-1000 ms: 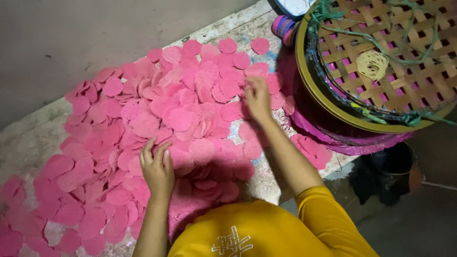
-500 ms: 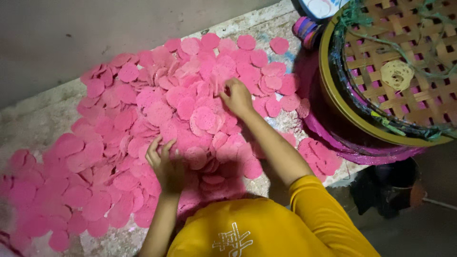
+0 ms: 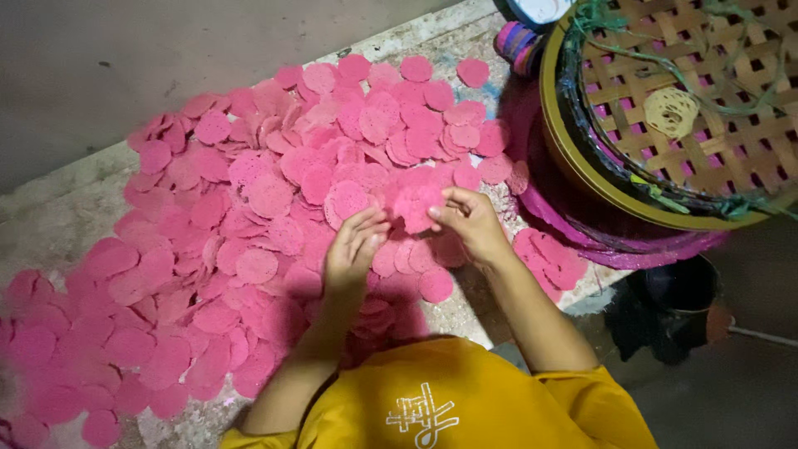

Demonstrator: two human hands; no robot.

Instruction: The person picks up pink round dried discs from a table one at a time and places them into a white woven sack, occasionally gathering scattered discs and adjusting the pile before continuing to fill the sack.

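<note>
Rough grey concrete floor (image 3: 58,224) fills the view from above, much of it covered by a spread of round pink discs (image 3: 249,224) lying flat and overlapping. Nearest the camera is a yellow shirt (image 3: 449,399), with both bare arms reaching forward over the spread. Left hand (image 3: 353,249) hovers just above the discs, fingers bent and loosely together, almost touching the disc held beside it; whether it grips anything cannot be told. Right hand (image 3: 470,223) pinches one pink disc (image 3: 416,204) between thumb and fingertips, lifted a little above the pile. Farther right stands a large round woven bamboo tray (image 3: 598,175) with a dark rim, resting on a pink tub (image 3: 632,245). A dark small pot (image 3: 682,291) sits on the floor below it.
</note>
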